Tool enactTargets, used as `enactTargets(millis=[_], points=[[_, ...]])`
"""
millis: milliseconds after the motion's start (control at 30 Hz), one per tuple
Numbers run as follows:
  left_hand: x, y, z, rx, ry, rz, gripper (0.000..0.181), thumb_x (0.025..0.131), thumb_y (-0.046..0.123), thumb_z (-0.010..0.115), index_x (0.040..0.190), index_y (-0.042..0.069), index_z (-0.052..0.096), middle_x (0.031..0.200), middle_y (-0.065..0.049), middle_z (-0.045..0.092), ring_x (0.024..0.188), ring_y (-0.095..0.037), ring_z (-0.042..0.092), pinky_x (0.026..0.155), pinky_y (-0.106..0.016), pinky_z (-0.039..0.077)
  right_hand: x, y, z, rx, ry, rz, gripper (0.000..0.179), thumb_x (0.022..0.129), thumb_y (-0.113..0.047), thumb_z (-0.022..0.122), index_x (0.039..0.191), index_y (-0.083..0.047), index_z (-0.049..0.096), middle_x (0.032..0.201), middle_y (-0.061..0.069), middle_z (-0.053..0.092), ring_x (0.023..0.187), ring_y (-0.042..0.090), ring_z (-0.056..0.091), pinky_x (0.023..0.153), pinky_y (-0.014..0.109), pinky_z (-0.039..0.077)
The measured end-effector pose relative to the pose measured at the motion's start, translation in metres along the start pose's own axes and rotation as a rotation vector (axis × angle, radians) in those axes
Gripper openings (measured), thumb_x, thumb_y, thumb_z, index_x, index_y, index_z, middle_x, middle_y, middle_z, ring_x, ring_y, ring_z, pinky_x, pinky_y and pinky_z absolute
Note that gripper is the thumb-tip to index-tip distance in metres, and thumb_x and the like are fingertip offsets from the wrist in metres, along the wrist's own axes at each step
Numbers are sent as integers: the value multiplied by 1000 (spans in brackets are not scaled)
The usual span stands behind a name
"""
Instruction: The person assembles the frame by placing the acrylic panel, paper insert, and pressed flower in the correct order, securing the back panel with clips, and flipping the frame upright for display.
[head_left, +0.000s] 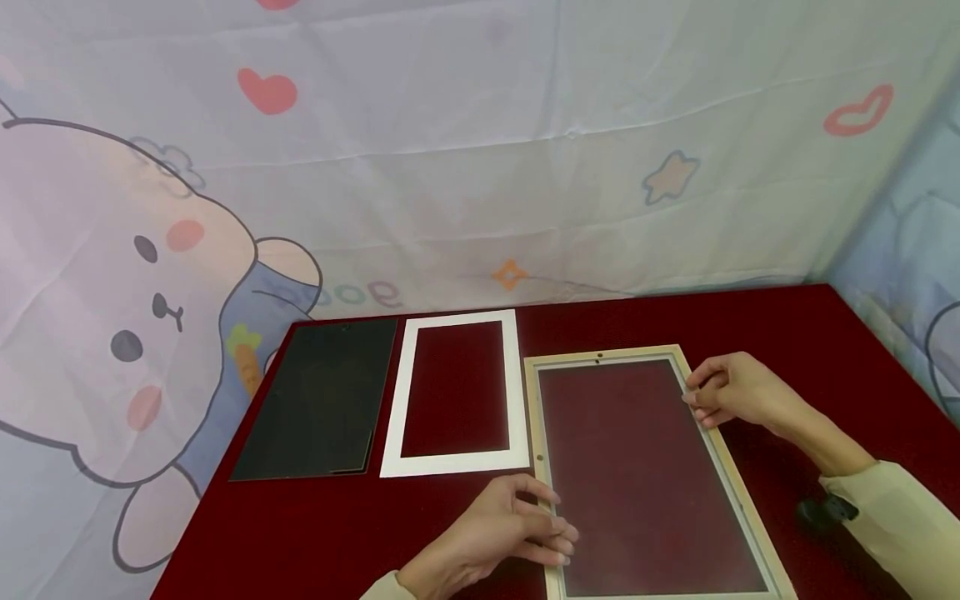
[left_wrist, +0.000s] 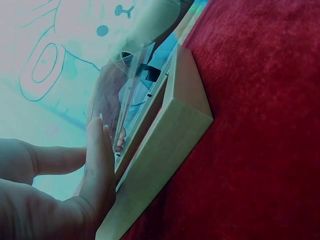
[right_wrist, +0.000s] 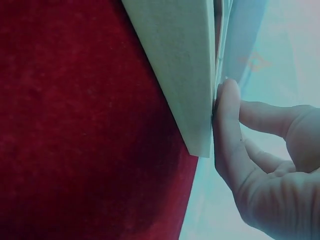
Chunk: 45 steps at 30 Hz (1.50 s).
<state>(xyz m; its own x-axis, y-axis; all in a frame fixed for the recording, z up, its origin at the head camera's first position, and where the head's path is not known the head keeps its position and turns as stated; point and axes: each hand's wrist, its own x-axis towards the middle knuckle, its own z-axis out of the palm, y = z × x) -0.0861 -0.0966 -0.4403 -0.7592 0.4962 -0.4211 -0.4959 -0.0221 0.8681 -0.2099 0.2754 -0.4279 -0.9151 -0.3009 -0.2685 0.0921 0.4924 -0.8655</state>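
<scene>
A pale wooden picture frame [head_left: 535, 408] lies on the red cloth, with a clear sheet [head_left: 637, 475] over its opening. My left hand [head_left: 510, 527] pinches the sheet's left edge near the front, fingertips reaching over the frame's side. On the far right edge, my right hand [head_left: 738, 392] pinches the sheet between thumb and fingers. The left wrist view shows the clear sheet [left_wrist: 131, 95] standing up at a slant above the wooden rim [left_wrist: 150, 160]. In the right wrist view, its thin edge runs along the top of the frame's side [right_wrist: 180, 60].
Left of the frame, a white rectangular mat [head_left: 519, 400] with a cut-out window lies flat. Beyond it is a dark backing board [head_left: 322, 400] with a stand piece. A printed curtain [head_left: 465, 167] hangs behind the red-covered table [head_left: 337, 533].
</scene>
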Motion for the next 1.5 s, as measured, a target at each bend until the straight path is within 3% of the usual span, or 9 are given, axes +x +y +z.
enactTargets(millis=[267, 1100, 1500], points=[[1, -1, 4, -18, -21, 14, 36, 94, -2, 70, 125, -6, 53, 102, -27, 79, 75, -19, 79, 72, -30, 66, -4, -4, -3, -85, 15, 1, 31, 102, -4, 64, 125, 17, 58, 95, 17, 74, 79, 23, 76, 69, 34, 67], [7, -3, 7, -22, 23, 30, 33, 95, -3, 69, 124, -4, 53, 100, -27, 79, 74, -18, 77, 73, -33, 67, -3, -4, 1, -157, 65, 4, 31, 101, -7, 68, 122, 15, 62, 88, 14, 72, 74, 22, 75, 66, 33, 66], [8, -4, 4, -32, 10, 29, 33, 95, -3, 70, 124, -7, 54, 98, -24, 79, 74, -17, 78, 72, -31, 67, -2, -6, 2, -213, 76, 9, 33, 100, -10, 71, 120, 15, 62, 90, 15, 72, 75, 20, 74, 65, 33, 66]])
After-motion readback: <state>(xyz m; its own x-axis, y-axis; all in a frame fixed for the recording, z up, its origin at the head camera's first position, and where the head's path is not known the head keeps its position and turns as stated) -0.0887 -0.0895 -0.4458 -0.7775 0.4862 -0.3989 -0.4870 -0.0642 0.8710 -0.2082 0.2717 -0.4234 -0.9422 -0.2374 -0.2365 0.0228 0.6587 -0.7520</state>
